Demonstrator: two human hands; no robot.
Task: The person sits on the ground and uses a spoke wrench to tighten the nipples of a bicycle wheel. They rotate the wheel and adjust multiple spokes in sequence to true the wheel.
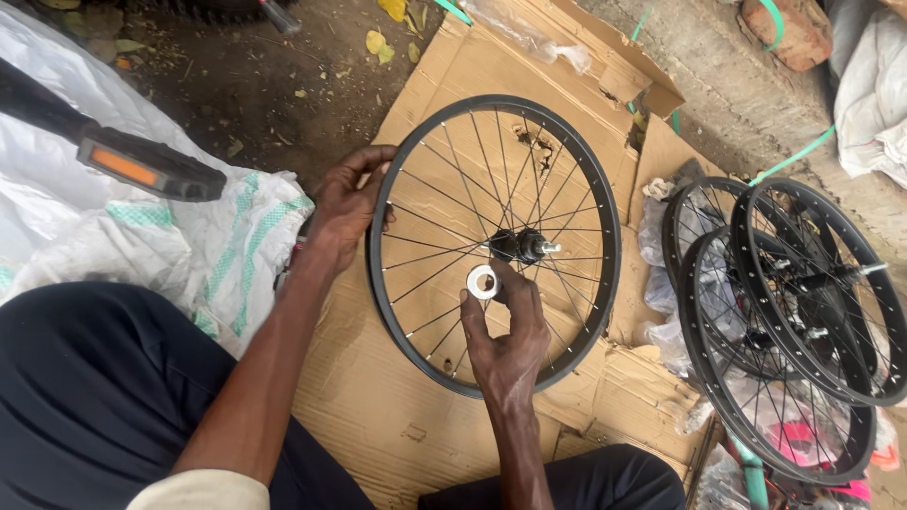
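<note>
black spoked wheel [494, 244] on cardboard [378, 397], left fingers [364, 165] round rim, right fingers [470, 316] pinching white ring [482, 281]

An informal outdoor bicycle repair spot is showing: flattened cardboard [529, 85] is serving as the work surface on bare dirt ground [274, 85], spoked wheels [794, 312] are lying stacked at its right edge, and a pedal [146, 165] is projecting over woven sacks [217, 246].
</note>
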